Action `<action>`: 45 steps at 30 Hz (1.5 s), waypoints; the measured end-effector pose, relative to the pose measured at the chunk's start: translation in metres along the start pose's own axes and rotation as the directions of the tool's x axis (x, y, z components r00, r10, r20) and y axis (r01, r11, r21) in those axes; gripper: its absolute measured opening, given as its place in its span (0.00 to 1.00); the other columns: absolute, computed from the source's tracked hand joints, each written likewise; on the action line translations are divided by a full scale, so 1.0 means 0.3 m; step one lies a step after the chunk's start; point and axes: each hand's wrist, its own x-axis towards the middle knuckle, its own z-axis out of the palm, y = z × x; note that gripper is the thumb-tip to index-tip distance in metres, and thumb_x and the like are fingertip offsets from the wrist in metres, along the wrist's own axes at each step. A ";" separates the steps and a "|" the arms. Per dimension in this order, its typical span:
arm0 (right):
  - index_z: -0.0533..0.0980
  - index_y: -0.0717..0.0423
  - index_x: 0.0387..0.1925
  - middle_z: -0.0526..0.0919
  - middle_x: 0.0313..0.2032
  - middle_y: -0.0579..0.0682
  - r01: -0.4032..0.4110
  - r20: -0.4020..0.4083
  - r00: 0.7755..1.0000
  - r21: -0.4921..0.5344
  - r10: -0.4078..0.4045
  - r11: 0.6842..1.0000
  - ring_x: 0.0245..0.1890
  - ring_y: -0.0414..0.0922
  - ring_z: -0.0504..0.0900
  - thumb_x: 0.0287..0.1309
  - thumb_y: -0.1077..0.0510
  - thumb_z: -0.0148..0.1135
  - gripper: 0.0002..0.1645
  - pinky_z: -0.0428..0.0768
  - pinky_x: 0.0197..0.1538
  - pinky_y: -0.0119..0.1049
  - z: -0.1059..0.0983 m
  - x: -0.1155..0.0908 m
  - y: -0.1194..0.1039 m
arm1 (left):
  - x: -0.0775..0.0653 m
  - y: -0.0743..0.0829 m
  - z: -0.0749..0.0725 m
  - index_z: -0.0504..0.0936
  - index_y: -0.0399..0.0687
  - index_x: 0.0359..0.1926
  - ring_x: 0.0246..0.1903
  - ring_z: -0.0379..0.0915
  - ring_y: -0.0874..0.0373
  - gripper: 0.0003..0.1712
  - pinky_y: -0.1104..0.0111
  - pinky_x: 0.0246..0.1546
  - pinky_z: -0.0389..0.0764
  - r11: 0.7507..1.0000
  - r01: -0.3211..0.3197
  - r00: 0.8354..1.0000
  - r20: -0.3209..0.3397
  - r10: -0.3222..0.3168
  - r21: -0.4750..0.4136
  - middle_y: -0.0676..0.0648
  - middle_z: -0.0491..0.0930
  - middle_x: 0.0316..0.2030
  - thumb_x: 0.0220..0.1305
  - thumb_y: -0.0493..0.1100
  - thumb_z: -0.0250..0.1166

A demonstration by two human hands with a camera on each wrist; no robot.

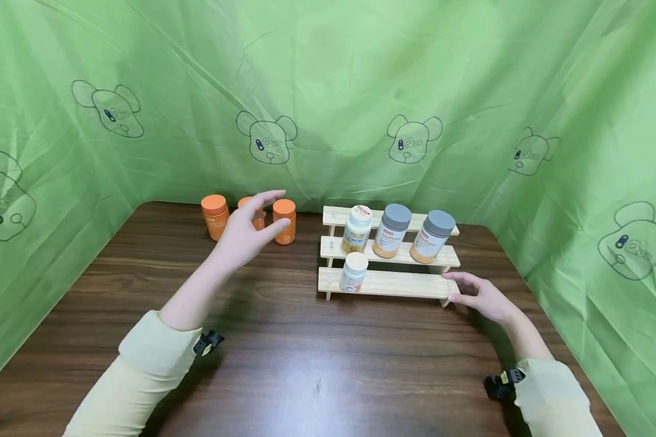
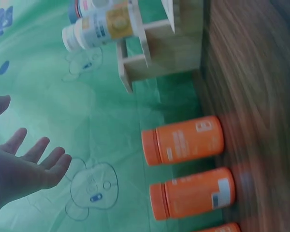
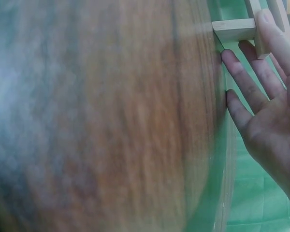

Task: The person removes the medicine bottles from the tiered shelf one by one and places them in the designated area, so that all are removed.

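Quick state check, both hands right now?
Left hand: open, holding nothing, near the orange bottles.
Right hand: closed on the right end of the wooden rack's bottom shelf, thumb in front.

Creased green cloth (image 1: 339, 54) hangs from nine o'clock round to three, printed with animal heads (image 1: 270, 142); light (image 1: 317, 394) glares on the brown table (image 1: 415, 346) at six.

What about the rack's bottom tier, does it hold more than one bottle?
No, the head view shows just one white-capped bottle standing on the wooden rack's bottom tier.
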 end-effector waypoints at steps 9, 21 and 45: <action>0.70 0.49 0.61 0.71 0.61 0.56 -0.011 -0.003 1.000 0.024 0.011 1.000 0.50 0.33 0.74 0.58 0.53 0.64 0.29 0.73 0.49 0.25 0.002 -0.007 0.010 | 0.010 0.022 0.105 0.67 0.67 0.65 0.63 0.62 0.53 0.32 0.51 0.62 0.65 0.999 -0.023 0.998 0.050 0.025 -0.048 0.57 0.67 0.64 0.59 0.56 0.65; 0.70 0.47 0.61 0.73 0.59 0.54 -0.009 -0.008 1.000 -0.007 0.009 1.000 0.51 0.34 0.74 0.58 0.52 0.64 0.29 0.71 0.50 0.25 0.007 -0.001 0.005 | 0.048 0.001 0.246 0.67 0.58 0.66 0.64 0.60 0.60 0.32 0.55 0.62 0.66 0.983 -0.123 0.989 0.066 0.132 -0.135 0.56 0.67 0.64 0.61 0.52 0.65; 0.70 0.49 0.61 0.74 0.59 0.55 0.010 -0.012 1.000 0.021 -0.010 1.000 0.50 0.30 0.73 0.59 0.53 0.64 0.28 0.70 0.51 0.23 0.002 0.002 0.013 | 0.161 -0.009 0.403 0.68 0.59 0.64 0.61 0.66 0.55 0.30 0.56 0.58 0.71 0.982 -0.079 0.981 0.162 0.108 -0.174 0.54 0.70 0.62 0.61 0.46 0.65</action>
